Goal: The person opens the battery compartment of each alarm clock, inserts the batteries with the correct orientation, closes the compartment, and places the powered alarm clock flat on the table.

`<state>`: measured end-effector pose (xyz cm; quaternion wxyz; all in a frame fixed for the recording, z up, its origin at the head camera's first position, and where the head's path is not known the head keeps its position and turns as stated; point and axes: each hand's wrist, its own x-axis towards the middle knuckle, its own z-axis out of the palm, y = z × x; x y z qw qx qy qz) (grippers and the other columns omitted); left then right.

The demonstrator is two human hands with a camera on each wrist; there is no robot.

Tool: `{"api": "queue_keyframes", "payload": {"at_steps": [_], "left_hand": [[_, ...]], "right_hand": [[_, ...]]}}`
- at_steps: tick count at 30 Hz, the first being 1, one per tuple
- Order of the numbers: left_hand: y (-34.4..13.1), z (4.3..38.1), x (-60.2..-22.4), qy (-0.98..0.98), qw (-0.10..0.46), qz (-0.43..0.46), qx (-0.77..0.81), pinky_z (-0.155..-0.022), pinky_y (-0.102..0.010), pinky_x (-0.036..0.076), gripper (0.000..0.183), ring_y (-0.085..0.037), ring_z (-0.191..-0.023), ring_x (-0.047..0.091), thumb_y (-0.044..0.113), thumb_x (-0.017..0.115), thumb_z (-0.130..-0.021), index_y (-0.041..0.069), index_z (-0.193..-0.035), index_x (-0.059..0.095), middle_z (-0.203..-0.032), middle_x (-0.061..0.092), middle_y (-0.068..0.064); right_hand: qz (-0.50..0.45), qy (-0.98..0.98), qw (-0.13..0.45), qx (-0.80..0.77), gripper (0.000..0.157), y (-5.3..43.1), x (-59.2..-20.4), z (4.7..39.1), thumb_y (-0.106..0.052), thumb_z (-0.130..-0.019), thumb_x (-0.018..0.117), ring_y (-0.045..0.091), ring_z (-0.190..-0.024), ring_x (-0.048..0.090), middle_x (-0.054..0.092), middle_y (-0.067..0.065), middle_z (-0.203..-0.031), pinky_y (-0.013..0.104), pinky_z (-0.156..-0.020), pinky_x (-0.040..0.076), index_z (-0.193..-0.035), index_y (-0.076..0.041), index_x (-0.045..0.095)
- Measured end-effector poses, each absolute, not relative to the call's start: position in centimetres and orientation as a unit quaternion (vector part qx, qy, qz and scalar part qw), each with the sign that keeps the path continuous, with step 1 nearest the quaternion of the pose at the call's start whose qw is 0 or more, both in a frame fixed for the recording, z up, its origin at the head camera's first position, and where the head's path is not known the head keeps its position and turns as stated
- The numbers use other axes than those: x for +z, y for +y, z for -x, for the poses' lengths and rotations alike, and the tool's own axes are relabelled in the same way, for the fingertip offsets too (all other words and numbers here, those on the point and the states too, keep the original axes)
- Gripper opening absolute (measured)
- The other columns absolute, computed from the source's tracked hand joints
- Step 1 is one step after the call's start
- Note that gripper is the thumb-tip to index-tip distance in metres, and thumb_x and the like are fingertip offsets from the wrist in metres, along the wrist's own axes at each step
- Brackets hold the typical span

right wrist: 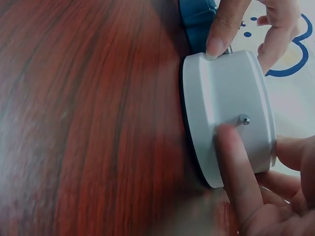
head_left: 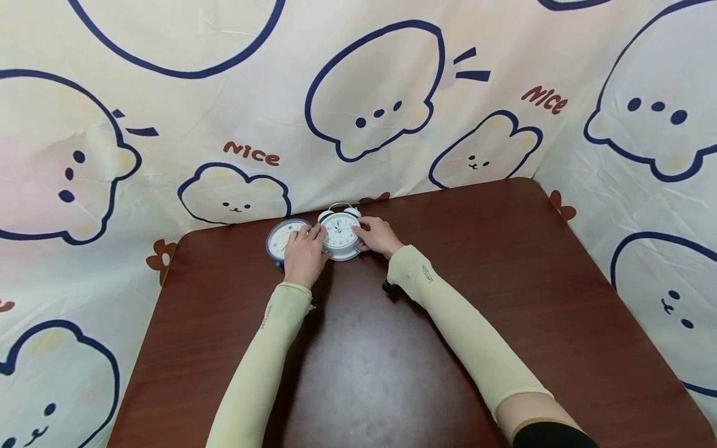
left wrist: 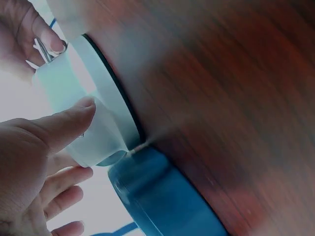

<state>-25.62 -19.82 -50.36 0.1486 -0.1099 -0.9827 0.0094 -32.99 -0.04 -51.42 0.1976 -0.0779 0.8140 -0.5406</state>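
Note:
A white twin-bell alarm clock [head_left: 340, 231] stands near the table's back edge, its dial facing up toward the head camera. My left hand [head_left: 304, 256] grips its left side, the thumb [left wrist: 74, 120] lying along the white casing in the left wrist view. From the other side my right hand [head_left: 379, 236] holds it between thumb and fingers. A fingertip [right wrist: 229, 137] lies on the casing beside a small metal peg [right wrist: 244, 119] in the right wrist view. Close against the white clock on its left is a blue-rimmed clock [head_left: 277, 241], partly hidden behind my left hand.
The brown wooden table [head_left: 358, 361] stretches from the clocks toward me. A cloth [head_left: 370, 168] printed with cartoon figures hangs right behind the table's back edge and along its sides. A small black item [head_left: 389, 287] shows at the right sleeve's cuff.

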Motion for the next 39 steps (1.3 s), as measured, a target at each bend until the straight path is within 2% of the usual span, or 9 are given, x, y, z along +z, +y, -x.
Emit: {"api": "queue_keyframes", "payload": {"at_steps": [4, 11, 17, 23, 27, 30, 33, 37, 39], "left_hand": [[-20.4, 25.7, -50.3, -0.985, 0.134, 0.102, 0.019, -0.108, -0.047, 0.043, 0.065, -0.031, -0.13, 0.054, 0.034, 0.084, -0.089, 0.007, -0.143, 0.062, -0.144, 0.063, -0.012], [-21.2, 25.8, -50.3, -0.988, 0.122, 0.088, 0.026, -0.112, -0.047, 0.04, 0.065, -0.031, -0.132, 0.053, 0.033, 0.082, -0.09, 0.007, -0.145, 0.06, -0.147, 0.061, -0.01], [-21.4, 25.6, -50.2, -0.987, 0.127, 0.091, 0.031, -0.112, -0.047, 0.04, 0.065, -0.032, -0.133, 0.052, 0.031, 0.082, -0.09, 0.005, -0.145, 0.059, -0.148, 0.06, -0.013], [-21.4, 25.4, -50.2, -0.99, 0.101, 0.094, 0.013, -0.117, -0.05, 0.037, 0.065, -0.035, -0.137, 0.048, 0.026, 0.075, -0.095, 0.0, -0.15, 0.051, -0.153, 0.054, -0.018], [-21.4, 25.2, -50.1, -0.995, 0.055, 0.085, -0.014, -0.124, -0.052, 0.029, 0.073, -0.037, -0.147, 0.039, 0.031, 0.067, -0.1, -0.001, -0.158, 0.038, -0.162, 0.041, -0.02], [-21.6, 25.0, -49.8, -0.995, 0.031, 0.086, -0.043, -0.129, -0.051, 0.018, 0.083, -0.036, -0.156, 0.026, 0.041, 0.063, -0.101, 0.0, -0.163, 0.025, -0.169, 0.026, -0.02], [-21.9, 24.5, -49.0, -0.993, 0.038, 0.093, -0.069, -0.131, -0.05, 0.01, 0.09, -0.034, -0.161, 0.014, 0.049, 0.06, -0.102, 0.005, -0.166, 0.015, -0.172, 0.017, -0.018], [-22.9, 23.8, -47.3, -0.988, 0.087, 0.099, -0.08, -0.131, -0.052, 0.008, 0.089, -0.031, -0.161, 0.012, 0.054, 0.057, -0.101, 0.015, -0.168, 0.013, -0.172, 0.022, -0.012], [-23.7, 23.5, -46.5, -0.985, 0.115, 0.1, -0.079, -0.13, -0.053, 0.008, 0.087, -0.031, -0.161, 0.015, 0.055, 0.058, -0.101, 0.019, -0.168, 0.015, -0.172, 0.025, -0.009]], "right_hand": [[0.08, 0.806, 0.212, -0.547, 0.049, -0.6, -51.4, 33.1, -0.022, -0.108, 0.056, 0.009, -0.069, 0.069, 0.069, 0.021, -0.115, 0.03, -0.073, 0.063, -0.155, -0.008, 0.047], [0.096, 0.806, 0.227, -0.538, 0.051, -1.5, -51.5, 33.1, -0.023, -0.11, 0.052, 0.015, -0.077, 0.072, 0.072, 0.019, -0.102, 0.029, -0.076, 0.062, -0.159, -0.011, 0.042], [0.111, 0.818, 0.22, -0.519, 0.052, -1.8, -51.2, 33.1, -0.026, -0.11, 0.052, 0.017, -0.082, 0.073, 0.072, 0.016, -0.105, 0.029, -0.077, 0.059, -0.159, -0.012, 0.041], [0.118, 0.826, 0.224, -0.503, 0.057, -1.8, -51.1, 33.0, -0.027, -0.109, 0.055, 0.022, -0.091, 0.076, 0.069, 0.018, -0.126, 0.034, -0.087, 0.058, -0.161, -0.011, 0.037], [0.138, 0.848, 0.214, -0.464, 0.063, -1.7, -51.0, 32.9, -0.031, -0.107, 0.058, 0.027, -0.119, 0.068, 0.051, 0.016, -0.155, 0.041, -0.107, 0.05, -0.161, -0.009, 0.035], [0.162, 0.875, 0.173, -0.423, 0.062, -1.3, -50.7, 32.8, -0.034, -0.107, 0.058, 0.028, -0.139, 0.054, 0.043, 0.014, -0.162, 0.043, -0.117, 0.042, -0.159, -0.007, 0.039], [0.197, 0.891, 0.116, -0.393, 0.057, -0.6, -49.8, 32.4, -0.032, -0.106, 0.059, 0.028, -0.129, 0.059, 0.051, 0.016, -0.154, 0.042, -0.11, 0.048, -0.156, -0.006, 0.045], [0.248, 0.907, 0.039, -0.339, 0.055, 0.9, -47.8, 31.9, -0.032, -0.107, 0.059, 0.027, -0.125, 0.06, 0.055, 0.014, -0.148, 0.042, -0.107, 0.05, -0.154, -0.008, 0.048], [0.269, 0.916, 0.006, -0.299, 0.056, 1.9, -46.6, 31.6, -0.035, -0.107, 0.058, 0.029, -0.137, 0.053, 0.05, 0.012, -0.154, 0.044, -0.115, 0.044, -0.157, -0.011, 0.046]]}}
